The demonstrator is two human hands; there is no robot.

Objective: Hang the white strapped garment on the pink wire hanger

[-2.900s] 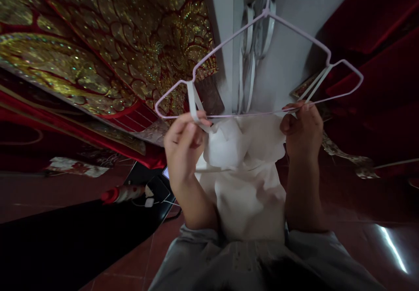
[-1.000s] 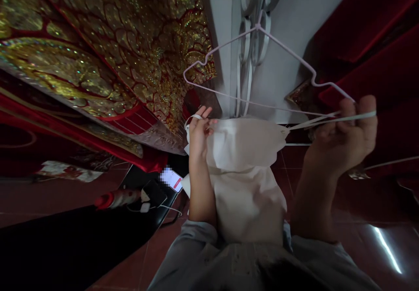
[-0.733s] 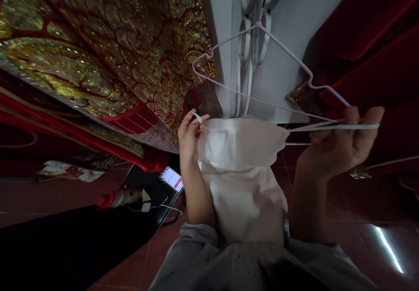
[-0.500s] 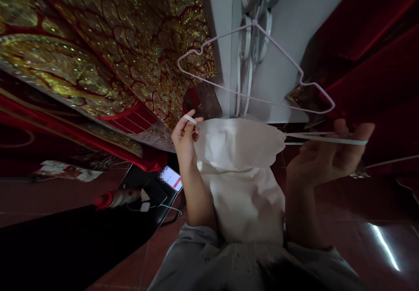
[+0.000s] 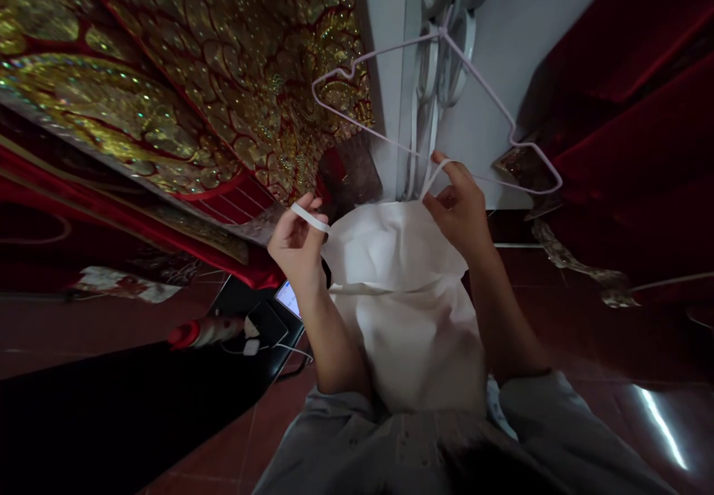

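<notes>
A white strappy garment [image 5: 407, 287] hangs down in front of me between both arms. My left hand [image 5: 295, 242] is closed, pinching the garment's left white strap [image 5: 310, 218] at its top corner. My right hand [image 5: 460, 209] is closed on the right strap, which loops up over its fingers just under the hanger's bottom bar. A pale wire hanger [image 5: 440, 101] hangs free above the garment on the grey wall fitting, touched by neither hand.
A red and gold embroidered dress [image 5: 184, 79] fills the upper left. Dark red velvet cloth [image 5: 636, 108] hangs at right. A black table [image 5: 128, 398] at lower left carries a phone [image 5: 287, 298], a charger with cable and a red-tipped object [image 5: 206, 330]. Red tiled floor below.
Both straps have come off the hanger, which now hangs alone. My right hand drew the right strap out sideways, then came back in close to the garment's top. My left hand moved slightly left.
</notes>
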